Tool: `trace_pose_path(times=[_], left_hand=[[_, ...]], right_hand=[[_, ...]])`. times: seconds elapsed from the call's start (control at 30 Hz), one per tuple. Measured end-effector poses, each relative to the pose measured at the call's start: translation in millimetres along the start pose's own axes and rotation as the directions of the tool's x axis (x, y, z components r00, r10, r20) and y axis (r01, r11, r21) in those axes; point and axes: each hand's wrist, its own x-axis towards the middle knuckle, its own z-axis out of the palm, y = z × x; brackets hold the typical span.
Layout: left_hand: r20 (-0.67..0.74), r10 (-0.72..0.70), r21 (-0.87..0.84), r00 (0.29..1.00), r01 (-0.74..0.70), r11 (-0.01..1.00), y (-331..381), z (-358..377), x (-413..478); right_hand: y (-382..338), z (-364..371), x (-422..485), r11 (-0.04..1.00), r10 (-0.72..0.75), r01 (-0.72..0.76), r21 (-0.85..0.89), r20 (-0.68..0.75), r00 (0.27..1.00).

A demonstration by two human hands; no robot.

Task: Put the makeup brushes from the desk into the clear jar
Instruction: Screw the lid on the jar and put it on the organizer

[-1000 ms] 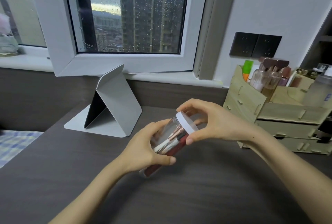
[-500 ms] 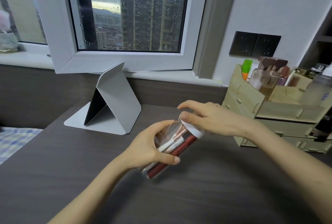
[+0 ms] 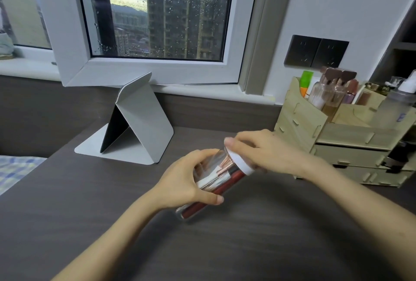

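The clear jar [image 3: 211, 168] is tilted, its top pointing up and right, held just above the dark desk [image 3: 258, 247]. Inside lie several makeup brushes [image 3: 222, 179] with white, red and rose-gold handles. My left hand [image 3: 186, 181] wraps around the jar's body. A white lid [image 3: 242, 164] sits on the jar's mouth, and my right hand [image 3: 263, 152] is curled over it, fingers on its rim. The jar's far side is hidden behind my left hand.
A grey folding stand [image 3: 137, 123] stands at the back left of the desk. A wooden organiser [image 3: 326, 132] with bottles and drawers fills the back right. A white window frame [image 3: 157, 71] juts over the sill. A checked cloth [image 3: 15, 170] lies at the left edge.
The jar has tilted further over and dropped lower toward the desk. My right hand has turned flatter over the white lid and shifted slightly right.
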Motion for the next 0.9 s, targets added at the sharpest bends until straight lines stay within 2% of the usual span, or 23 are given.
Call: trace_pose_path(times=[0.07, 0.1, 0.17, 0.2, 0.23, 0.3, 0.37, 0.5, 0.57, 0.67, 0.73, 0.9], left_hand=[[-0.002, 0.005, 0.015, 1.000, -0.005, 1.000, 1, 1, 0], [-0.001, 0.004, 0.012, 1.000, -0.004, 1.000, 0, 1, -1], [0.003, -0.005, 0.003, 1.000, 0.005, 1.000, -1, 0, -1], [0.003, -0.010, 0.005, 1.000, 0.010, 1.000, -1, -1, -1], [0.002, -0.012, 0.012, 1.000, 0.012, 1.000, -1, -1, -1], [0.003, -0.005, 0.031, 1.000, 0.005, 1.000, 0, -1, 0], [0.000, 0.003, 0.036, 1.000, -0.003, 0.999, -1, 0, 0], [-0.026, 0.006, 0.041, 1.000, -0.005, 0.999, -2, -2, -1], [-0.037, 0.015, 0.063, 0.999, -0.012, 0.998, -2, -2, -1], [-0.045, 0.034, 0.096, 0.998, -0.030, 0.995, 0, 0, 0], [-0.043, 0.023, 0.067, 0.999, -0.020, 0.998, -1, 1, -1], [-0.014, -0.017, -0.024, 1.000, 0.017, 1.000, -2, 0, 1]], right_hand=[[2, 5, 1, 0.996, 0.042, -0.045, -0.075, -0.044, 0.998], [4, 3, 1, 0.998, 0.040, -0.040, -0.054, -0.002, 0.999], [6, -6, -1, 0.995, 0.005, -0.020, 0.101, 0.147, 0.989], [6, -8, -3, 0.986, -0.038, 0.008, 0.166, 0.173, 0.984], [7, -7, -3, 0.984, -0.063, 0.036, 0.173, 0.153, 0.986], [5, 0, -2, 0.995, -0.041, 0.035, 0.095, 0.066, 0.997], [5, 5, -1, 1.000, -0.024, 0.023, 0.011, 0.044, 0.999], [9, -6, -5, 0.980, -0.053, 0.028, 0.195, 0.124, 0.991], [8, -2, -4, 0.988, -0.064, 0.051, 0.149, 0.086, 0.994], [5, 9, 2, 0.996, 0.028, -0.025, 0.087, -0.043, 0.999], [4, 7, 1, 0.997, 0.050, -0.048, 0.054, -0.051, 0.997], [3, -13, -5, 0.981, -0.032, 0.000, 0.195, 0.163, 0.986]])
